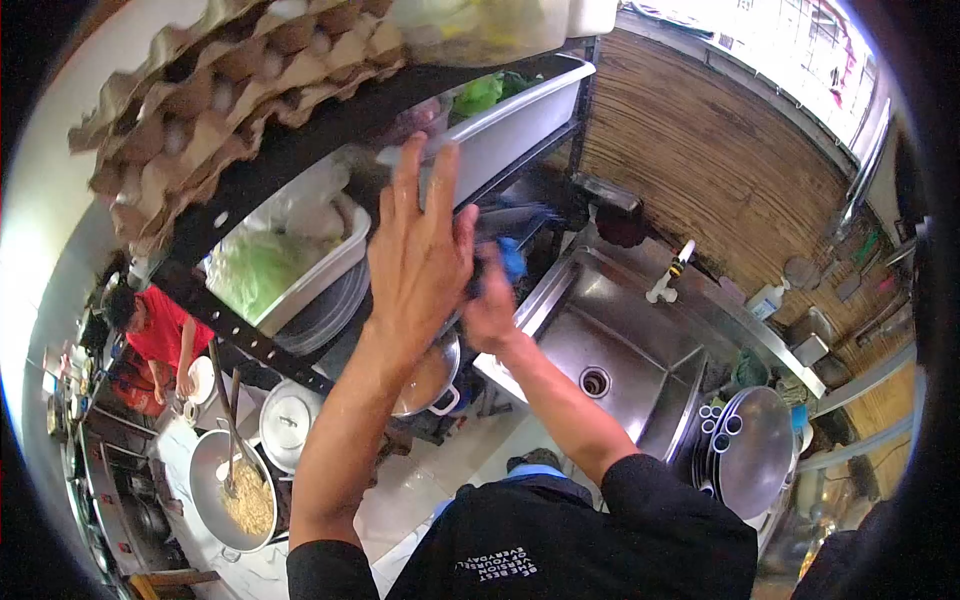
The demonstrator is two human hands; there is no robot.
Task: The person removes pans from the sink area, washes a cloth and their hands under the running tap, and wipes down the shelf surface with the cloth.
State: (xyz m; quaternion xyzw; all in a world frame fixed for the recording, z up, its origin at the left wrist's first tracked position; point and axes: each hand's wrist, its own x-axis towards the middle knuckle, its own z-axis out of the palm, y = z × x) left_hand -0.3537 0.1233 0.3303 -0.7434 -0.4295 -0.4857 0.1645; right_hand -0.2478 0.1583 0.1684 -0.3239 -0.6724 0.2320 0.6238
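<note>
My left hand (pixel 415 245) is raised before the black shelf rack, its fingers stretched out and apart. Its fingertips overlap the near end of a long white bin (pixel 515 125) holding green leaves (pixel 480 97); whether they touch it I cannot tell. Lower and to the right, my right hand (pixel 490 315) is blurred, with its fingers partly behind the left hand. Close by its fingers are a bright blue item (pixel 512 258) and a dark smeared shape (pixel 515 218); I cannot make out whether the hand holds either. Left of my hands, a white tray (pixel 345 245) contains bagged pale-green vegetables (pixel 260 272).
Egg trays (pixel 245 95) are stacked on the rack's top. At right is a steel sink (pixel 610 335) with a tap (pixel 664 285) and stacked pans (pixel 755 450). Lower left are a lidded pot (pixel 290 425), a wok of food (pixel 245 505) and another person in red (pixel 165 325).
</note>
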